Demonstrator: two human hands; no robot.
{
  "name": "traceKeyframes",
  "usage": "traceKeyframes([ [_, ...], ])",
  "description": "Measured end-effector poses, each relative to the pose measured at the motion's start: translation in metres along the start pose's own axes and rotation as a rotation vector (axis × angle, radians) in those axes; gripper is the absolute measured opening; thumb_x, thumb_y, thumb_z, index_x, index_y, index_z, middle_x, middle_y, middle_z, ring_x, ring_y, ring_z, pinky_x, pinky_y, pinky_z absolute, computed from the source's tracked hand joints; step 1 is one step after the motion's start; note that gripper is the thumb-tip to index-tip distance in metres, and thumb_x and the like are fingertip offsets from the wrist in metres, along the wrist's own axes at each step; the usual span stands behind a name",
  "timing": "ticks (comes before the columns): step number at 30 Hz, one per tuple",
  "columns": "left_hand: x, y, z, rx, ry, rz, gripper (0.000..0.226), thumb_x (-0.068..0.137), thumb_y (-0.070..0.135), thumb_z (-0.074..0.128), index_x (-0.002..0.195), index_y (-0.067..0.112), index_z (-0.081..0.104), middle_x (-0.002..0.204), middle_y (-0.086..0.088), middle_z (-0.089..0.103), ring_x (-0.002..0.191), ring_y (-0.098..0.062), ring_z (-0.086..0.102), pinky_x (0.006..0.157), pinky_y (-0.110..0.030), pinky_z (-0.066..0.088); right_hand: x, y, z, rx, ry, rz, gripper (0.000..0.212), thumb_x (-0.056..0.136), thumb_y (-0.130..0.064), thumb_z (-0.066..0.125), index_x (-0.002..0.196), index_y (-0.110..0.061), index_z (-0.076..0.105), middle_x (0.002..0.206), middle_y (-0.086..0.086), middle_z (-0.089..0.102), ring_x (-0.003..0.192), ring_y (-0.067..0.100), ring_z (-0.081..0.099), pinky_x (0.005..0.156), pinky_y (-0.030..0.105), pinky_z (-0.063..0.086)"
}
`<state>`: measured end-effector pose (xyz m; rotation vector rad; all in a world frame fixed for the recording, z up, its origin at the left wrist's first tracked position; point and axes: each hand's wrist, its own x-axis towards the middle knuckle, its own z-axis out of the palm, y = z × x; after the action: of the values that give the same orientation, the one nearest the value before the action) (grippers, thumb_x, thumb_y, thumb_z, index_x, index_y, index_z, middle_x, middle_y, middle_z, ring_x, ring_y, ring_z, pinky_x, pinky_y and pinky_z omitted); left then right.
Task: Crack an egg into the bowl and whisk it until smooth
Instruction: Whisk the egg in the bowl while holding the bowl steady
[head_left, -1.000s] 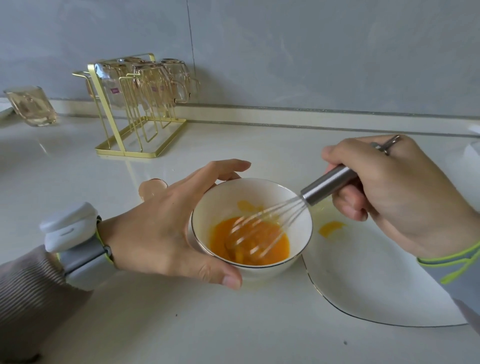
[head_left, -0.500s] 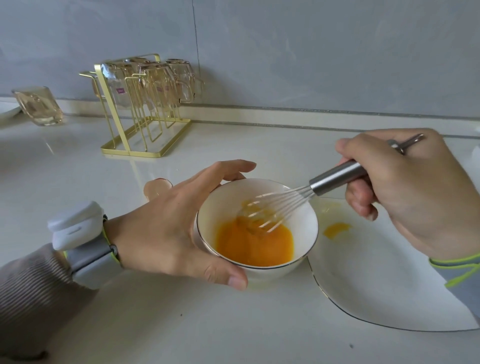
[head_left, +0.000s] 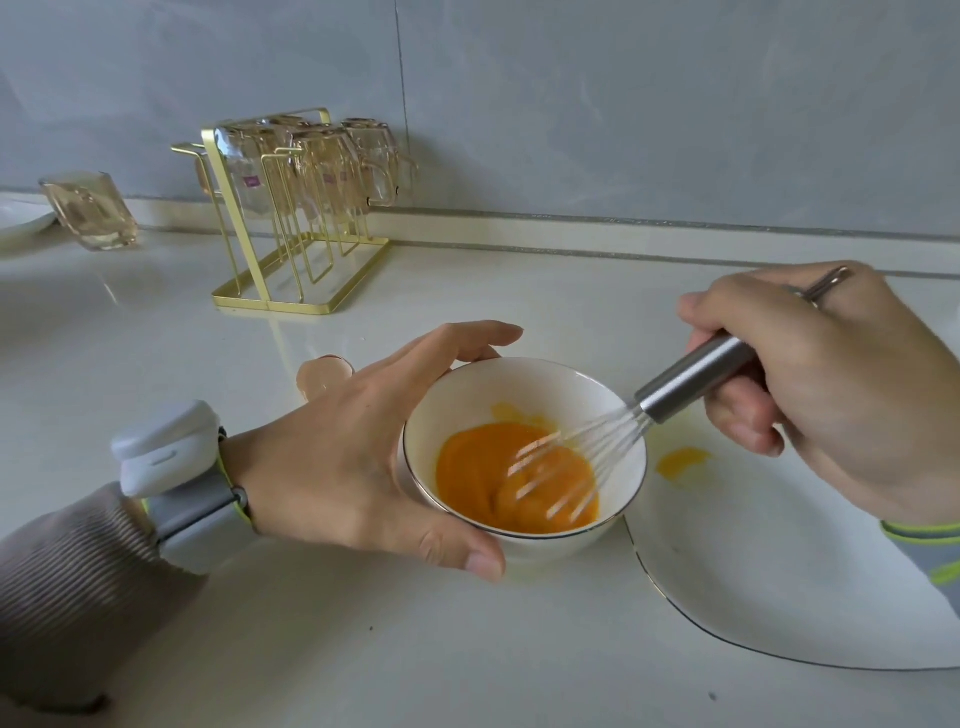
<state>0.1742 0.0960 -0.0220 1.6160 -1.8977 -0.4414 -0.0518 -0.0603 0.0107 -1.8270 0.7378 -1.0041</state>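
From my head camera, my left hand (head_left: 337, 467) curls round the side of the bowl (head_left: 467, 395) on the counter, and my right hand (head_left: 831, 395) grips the whisk (head_left: 691, 374), its wires dipped in the egg (head_left: 483, 473). The egg is cracked in and looks evenly orange, so I judge little whisking is left
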Motion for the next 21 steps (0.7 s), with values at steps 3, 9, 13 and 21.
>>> traceKeyframes([
  [3, -0.0002, -0.0002, 0.0000, 0.013, 0.003, -0.005, 0.120, 0.050, 0.094, 0.065, 0.151, 0.043, 0.024, 0.145, 0.018, 0.049, 0.129, -0.009, 0.057, 0.101, -0.034, 0.054, 0.0001, -0.0001, 0.0003, -0.015, 0.023, -0.014, 0.041, 0.090, -0.020, 0.059, 0.057, 0.002, 0.050, 0.033, 0.005, 0.039, 0.033, 0.025, 0.037, 0.040, 0.026, 0.034],
  [9, 0.0003, -0.0001, 0.0005, 0.009, 0.002, -0.005, 0.119, 0.050, 0.094, 0.065, 0.150, 0.043, 0.024, 0.147, 0.017, 0.048, 0.131, -0.012, 0.057, 0.101, -0.039, 0.055, -0.0013, 0.0009, 0.0015, -0.019, -0.021, -0.004, 0.044, 0.089, -0.020, 0.061, 0.049, -0.004, 0.052, 0.034, 0.006, 0.041, 0.035, 0.026, 0.039, 0.041, 0.026, 0.035],
  [13, -0.0001, -0.0002, 0.0002, 0.006, 0.003, 0.003, 0.120, 0.051, 0.093, 0.065, 0.151, 0.041, 0.025, 0.147, 0.017, 0.048, 0.130, -0.012, 0.057, 0.100, -0.037, 0.056, 0.0004, 0.0012, 0.0013, 0.026, -0.020, 0.011, 0.042, 0.088, -0.018, 0.061, 0.056, 0.004, 0.046, 0.033, 0.006, 0.037, 0.033, 0.025, 0.035, 0.041, 0.026, 0.033],
  [21, 0.0006, -0.0002, -0.0001, 0.009, -0.001, -0.003, 0.120, 0.050, 0.094, 0.064, 0.151, 0.043, 0.024, 0.145, 0.018, 0.048, 0.129, -0.008, 0.057, 0.101, -0.029, 0.053, -0.0007, 0.0023, 0.0016, 0.019, -0.024, -0.022, 0.044, 0.090, -0.018, 0.059, 0.051, -0.001, 0.050, 0.033, 0.005, 0.038, 0.034, 0.025, 0.037, 0.042, 0.025, 0.034],
])
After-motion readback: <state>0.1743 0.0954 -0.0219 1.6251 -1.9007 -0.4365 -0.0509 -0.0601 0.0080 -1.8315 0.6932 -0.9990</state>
